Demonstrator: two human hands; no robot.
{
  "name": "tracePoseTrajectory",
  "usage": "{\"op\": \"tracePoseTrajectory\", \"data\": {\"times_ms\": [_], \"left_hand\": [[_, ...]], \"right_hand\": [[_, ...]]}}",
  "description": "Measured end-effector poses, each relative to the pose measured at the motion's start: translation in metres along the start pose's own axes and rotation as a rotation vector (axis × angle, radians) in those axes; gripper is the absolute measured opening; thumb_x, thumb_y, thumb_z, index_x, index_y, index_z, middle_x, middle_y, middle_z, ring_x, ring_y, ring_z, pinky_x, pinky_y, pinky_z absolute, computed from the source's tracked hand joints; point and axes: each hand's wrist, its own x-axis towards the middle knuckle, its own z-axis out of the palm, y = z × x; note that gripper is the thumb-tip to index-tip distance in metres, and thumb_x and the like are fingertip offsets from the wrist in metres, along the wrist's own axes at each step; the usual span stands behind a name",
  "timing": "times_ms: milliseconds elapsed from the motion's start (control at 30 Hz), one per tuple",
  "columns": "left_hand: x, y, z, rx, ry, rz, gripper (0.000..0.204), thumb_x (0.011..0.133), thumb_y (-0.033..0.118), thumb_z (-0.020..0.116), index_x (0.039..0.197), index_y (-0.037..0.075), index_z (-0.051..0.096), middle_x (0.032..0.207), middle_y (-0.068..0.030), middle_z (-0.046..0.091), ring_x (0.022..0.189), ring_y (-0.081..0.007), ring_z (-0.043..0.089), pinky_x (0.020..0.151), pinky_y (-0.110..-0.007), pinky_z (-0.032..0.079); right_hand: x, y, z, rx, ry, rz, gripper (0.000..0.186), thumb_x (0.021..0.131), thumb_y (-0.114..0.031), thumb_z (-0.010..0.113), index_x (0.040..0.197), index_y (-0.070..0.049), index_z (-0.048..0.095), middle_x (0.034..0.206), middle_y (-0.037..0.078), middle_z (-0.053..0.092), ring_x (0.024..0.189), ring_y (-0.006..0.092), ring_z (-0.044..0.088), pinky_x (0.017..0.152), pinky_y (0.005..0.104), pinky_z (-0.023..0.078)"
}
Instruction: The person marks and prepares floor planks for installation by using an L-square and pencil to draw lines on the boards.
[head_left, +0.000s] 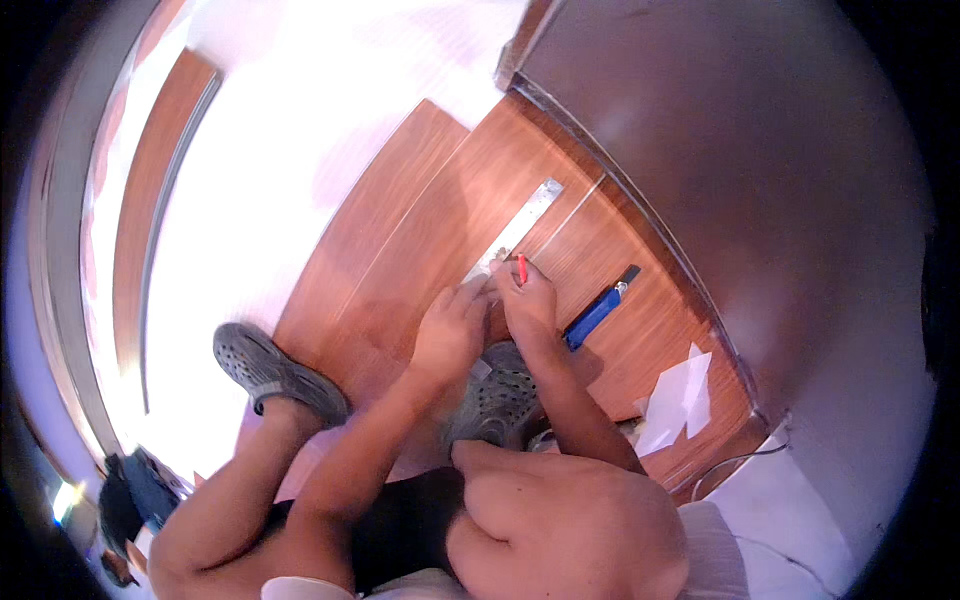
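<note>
Head view, metal ruler: the steel ruler (526, 218) is lying aslant just above the centre of the frame, on a wood-grain board (420, 240); it is probably light, stiff and prone to sliding on the smooth face, so flat pressure near both ends is suiting it best.
Left grip: the left hand (448, 330) is resting its fingers by the ruler's lower end; whether they are pinching or only pressing, I cannot tell.
Right grip: the right hand (530, 300) is closing around a red pen (522, 269), likely light and rigid, best taken low on the barrel.
Blue utility knife: the knife (595, 318) is lying right of centre, unheld; its handle is offering the safer hold.
White paper: creased sheets (675, 405) are lying at lower right, looking thin and soft.
</note>
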Motion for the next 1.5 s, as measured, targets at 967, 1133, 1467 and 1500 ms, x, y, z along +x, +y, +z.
{"op": "tracePoseTrajectory", "data": {"times_ms": [967, 1133, 1467, 1500], "left_hand": [[0.070, -0.060, -0.102, -0.405, -0.173, -0.754, 0.037, 0.098, 0.021, 0.075, 0.123, -0.006, 0.068, 0.111, -0.0139, 0.075, 0.099, -0.0231, 0.070, 0.092, -0.038, 0.055], [0.022, -0.054, -0.123, -0.928, 0.213, -0.719, 0.018, 0.099, 0.009, 0.070, 0.113, -0.003, 0.069, 0.108, -0.0089, 0.075, 0.103, -0.0223, 0.070, 0.100, -0.038, 0.054], [-0.031, -0.105, -0.178, -1.274, 0.786, -0.652, 0.023, 0.097, 0.002, 0.071, 0.119, 0.003, 0.065, 0.121, -0.0124, 0.073, 0.115, -0.0272, 0.068, 0.106, -0.044, 0.053], [-0.029, -0.102, -0.179, -1.261, 0.768, -0.602, 0.028, 0.095, -0.001, 0.072, 0.122, 0.003, 0.064, 0.124, -0.0130, 0.072, 0.117, -0.0275, 0.067, 0.108, -0.044, 0.051]], "right_hand": [[-0.048, 0.046, -0.012, 0.536, 0.063, 0.205, 0.012, 0.108, -0.018, 0.059, 0.110, -0.006, 0.062, 0.096, 0.006, 0.070, 0.066, 0.0031, 0.051, 0.048, 0.0214, 0.032], [-0.052, 0.018, -0.020, 0.759, -0.190, 0.298, 0.013, 0.107, -0.016, 0.061, 0.114, -0.005, 0.063, 0.100, 0.007, 0.071, 0.067, 0.0036, 0.053, 0.047, 0.0209, 0.033], [0.000, -0.018, -0.096, -0.023, -0.484, -0.092, 0.018, 0.101, -0.013, 0.066, 0.111, 0.002, 0.065, 0.094, 0.006, 0.069, 0.081, 0.0142, 0.065, 0.066, 0.0302, 0.051], [0.008, -0.031, -0.108, -0.152, -0.586, -0.141, 0.019, 0.099, -0.014, 0.067, 0.105, 0.004, 0.065, 0.093, 0.006, 0.068, 0.081, 0.0156, 0.063, 0.074, 0.0351, 0.053]]}}
